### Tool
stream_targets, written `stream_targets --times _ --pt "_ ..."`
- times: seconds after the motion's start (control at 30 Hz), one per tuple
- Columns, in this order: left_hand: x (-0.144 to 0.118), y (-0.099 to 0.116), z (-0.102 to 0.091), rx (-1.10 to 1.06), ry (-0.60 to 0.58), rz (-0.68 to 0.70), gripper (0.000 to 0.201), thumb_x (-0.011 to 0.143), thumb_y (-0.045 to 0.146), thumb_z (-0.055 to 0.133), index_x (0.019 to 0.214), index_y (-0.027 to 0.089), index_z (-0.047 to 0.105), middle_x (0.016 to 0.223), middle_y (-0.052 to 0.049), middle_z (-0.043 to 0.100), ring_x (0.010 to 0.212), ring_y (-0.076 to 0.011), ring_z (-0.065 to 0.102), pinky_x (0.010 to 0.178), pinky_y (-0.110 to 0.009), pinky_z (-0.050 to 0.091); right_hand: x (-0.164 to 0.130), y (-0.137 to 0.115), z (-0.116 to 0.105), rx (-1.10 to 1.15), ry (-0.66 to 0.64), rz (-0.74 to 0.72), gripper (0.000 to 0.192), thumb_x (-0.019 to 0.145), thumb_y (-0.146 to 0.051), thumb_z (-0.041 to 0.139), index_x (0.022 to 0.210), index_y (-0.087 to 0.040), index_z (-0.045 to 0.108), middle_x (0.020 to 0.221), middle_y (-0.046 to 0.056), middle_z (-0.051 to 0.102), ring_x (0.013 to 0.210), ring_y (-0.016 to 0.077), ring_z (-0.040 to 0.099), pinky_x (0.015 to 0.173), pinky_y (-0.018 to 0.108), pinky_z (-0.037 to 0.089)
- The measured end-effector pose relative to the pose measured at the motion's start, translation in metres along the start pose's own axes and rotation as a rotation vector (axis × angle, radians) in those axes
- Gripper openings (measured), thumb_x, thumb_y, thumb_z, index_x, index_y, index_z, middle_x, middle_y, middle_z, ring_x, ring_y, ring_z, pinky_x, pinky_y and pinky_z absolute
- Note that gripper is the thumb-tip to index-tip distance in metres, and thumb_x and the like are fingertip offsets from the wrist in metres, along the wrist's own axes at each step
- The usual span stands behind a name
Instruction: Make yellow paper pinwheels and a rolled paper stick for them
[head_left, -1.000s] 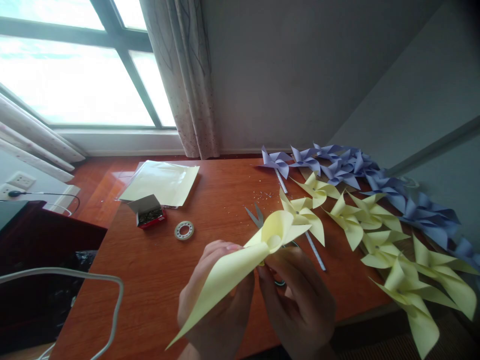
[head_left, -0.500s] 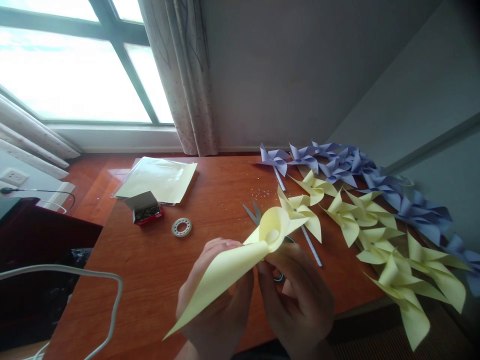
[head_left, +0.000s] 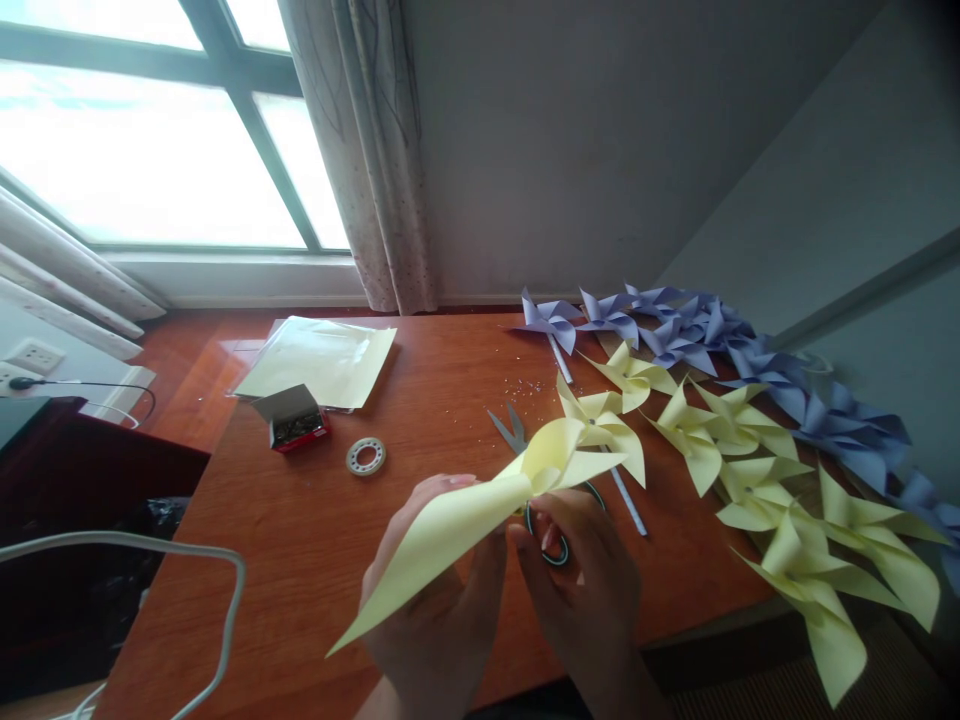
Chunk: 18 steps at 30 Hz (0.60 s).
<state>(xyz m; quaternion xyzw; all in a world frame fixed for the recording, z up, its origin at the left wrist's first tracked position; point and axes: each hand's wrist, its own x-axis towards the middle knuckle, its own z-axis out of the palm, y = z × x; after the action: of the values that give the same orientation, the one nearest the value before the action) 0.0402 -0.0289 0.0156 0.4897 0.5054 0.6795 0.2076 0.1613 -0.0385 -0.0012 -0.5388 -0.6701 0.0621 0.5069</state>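
1. Left hand [head_left: 442, 590] and right hand [head_left: 577, 590] are both closed on a yellow paper sheet [head_left: 480, 515], held above the near edge of the tabletop [head_left: 315, 560].
2. The sheet is partly folded: a long point runs down-left past the left hand, and curled flaps meet at the pinch point between the two hands.
3. Left hand grips from below and behind the sheet, fingertips at its top edge. Right-hand fingers pinch at the centre, just below the curl.
4. Scissors [head_left: 517, 440] lie on the tabletop directly behind the sheet, blades pointing far-left, handles partly hidden by the right hand.
5. Right side: finished yellow pinwheels [head_left: 750, 460] in a row, with purple pinwheels [head_left: 690, 330] beyond them along the wall.
6. Left-centre: tape roll [head_left: 367, 457], an open red box of small metal bits [head_left: 296, 425] and a bag of yellow paper [head_left: 319, 362] at the far left.
7. Small specks of debris [head_left: 525, 386] on the tabletop near the scissors.
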Motion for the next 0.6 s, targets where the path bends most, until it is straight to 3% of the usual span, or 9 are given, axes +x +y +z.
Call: stream_targets --times 0.13,0.3,0.43,0.6 --pt "-0.002 0.002 0.005 0.053 0.076 -0.081 0.034 0.075 0.016 0.080 0.108 0.020 0.071 0.104 -0.004 0.075 0.092 -0.0216 0.073 0.088 -0.035 0.063 -0.008 0.015 0.005 -0.134 -0.070 -0.018 0.016 0.091 -0.018 0.065 0.107 -0.019 0.066 0.095 0.008 0.073 0.083 0.0209 0.068 0.075 0.035 0.058" --pt "-0.002 0.005 0.003 0.180 0.085 -0.127 0.022 0.077 0.023 0.081 0.098 0.019 0.075 0.097 -0.005 0.076 0.088 -0.0224 0.074 0.089 -0.036 0.062 -0.011 0.019 0.006 -0.081 -0.073 -0.027 0.017 0.092 -0.011 0.061 0.105 -0.020 0.067 0.094 0.006 0.074 0.086 0.0186 0.069 0.079 0.032 0.057" --pt "0.000 0.008 -0.001 0.140 0.013 -0.139 0.036 0.077 0.026 0.081 0.110 0.019 0.071 0.099 -0.007 0.075 0.088 -0.0220 0.073 0.086 -0.034 0.063 -0.011 0.018 0.005 -0.073 -0.064 -0.040 0.017 0.092 -0.012 0.061 0.106 -0.021 0.065 0.094 0.006 0.074 0.089 0.0188 0.070 0.082 0.032 0.058" --pt "0.003 0.015 0.002 0.076 -0.093 -0.064 0.047 0.079 0.023 0.079 0.123 0.022 0.064 0.102 -0.005 0.074 0.076 -0.0167 0.073 0.071 -0.024 0.063 -0.012 0.016 0.002 -0.008 -0.089 -0.006 0.015 0.095 -0.017 0.056 0.106 -0.022 0.065 0.096 0.006 0.074 0.090 0.0182 0.072 0.077 0.028 0.060"
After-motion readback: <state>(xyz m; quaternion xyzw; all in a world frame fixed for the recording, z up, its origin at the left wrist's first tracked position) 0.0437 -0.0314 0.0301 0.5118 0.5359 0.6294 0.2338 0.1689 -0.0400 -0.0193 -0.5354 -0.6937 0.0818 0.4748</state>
